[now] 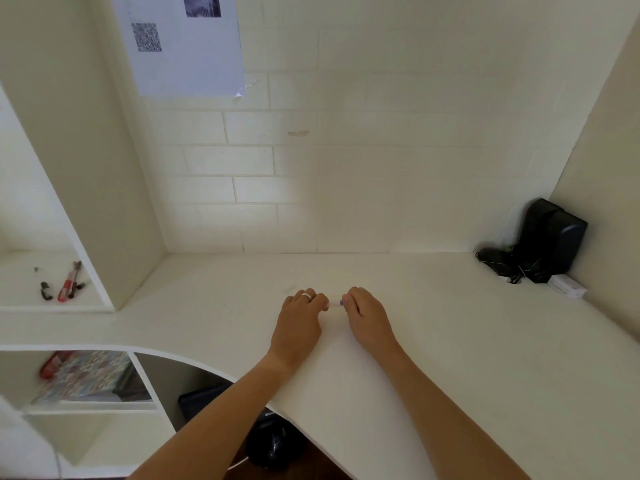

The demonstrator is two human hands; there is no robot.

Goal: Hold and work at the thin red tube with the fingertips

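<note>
Pen [335, 304] between both hands' fingers [320, 301]

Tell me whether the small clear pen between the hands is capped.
Cannot tell. The small clear pen shows only a short stretch between left hand and right hand.

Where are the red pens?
In the head view, the red pens lie far left on a shelf, beside a black marker.
</note>
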